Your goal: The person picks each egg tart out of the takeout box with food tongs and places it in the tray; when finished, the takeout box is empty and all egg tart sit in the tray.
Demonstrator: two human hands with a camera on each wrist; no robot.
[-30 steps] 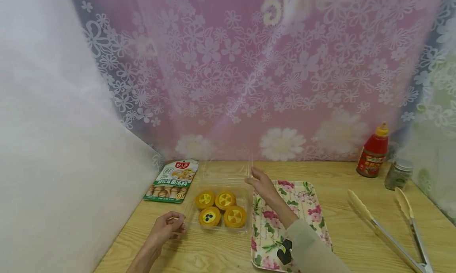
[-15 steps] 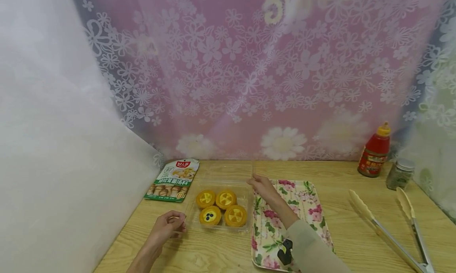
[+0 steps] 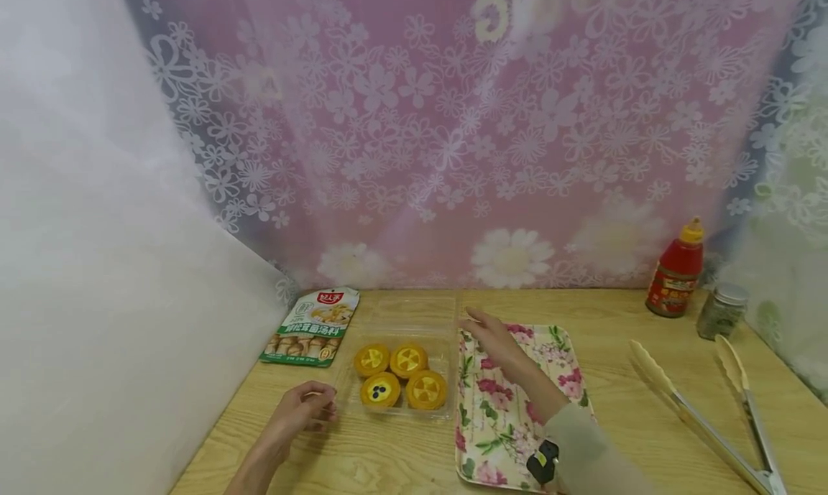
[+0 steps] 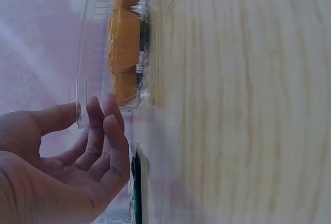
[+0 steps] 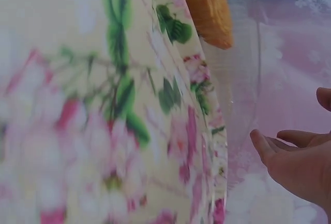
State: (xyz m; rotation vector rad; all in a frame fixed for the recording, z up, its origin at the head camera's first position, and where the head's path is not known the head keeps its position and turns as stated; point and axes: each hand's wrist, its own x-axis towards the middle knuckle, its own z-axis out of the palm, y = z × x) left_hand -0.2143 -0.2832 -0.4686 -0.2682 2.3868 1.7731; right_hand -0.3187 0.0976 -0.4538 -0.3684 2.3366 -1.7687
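Observation:
In the head view a clear plastic container [image 3: 440,350] lies with its hinged lid [image 3: 414,312] folded back towards the curtain. Several egg tarts sit inside, one tart [image 3: 379,391] topped with dark berries. My left hand [image 3: 297,412] is at the container's near left corner. The left wrist view shows that hand's thumb and fingers pinching the clear rim [image 4: 83,79]. My right hand [image 3: 497,340] hovers over the far left part of a floral tray [image 3: 488,409], just right of the lid. Its fingers [image 5: 262,146] are loosely extended and hold nothing.
A green and white food pouch [image 3: 310,330] lies behind my left hand. Metal tongs [image 3: 718,427] with beige tips lie spread at the right. Behind them stand a red sauce bottle [image 3: 675,276] and a small glass jar [image 3: 722,312]. Curtains border the table.
The raised lid has tilted down backward to lie flat. My right hand has let go of it and shifted slightly right. My left hand has stayed at the rim.

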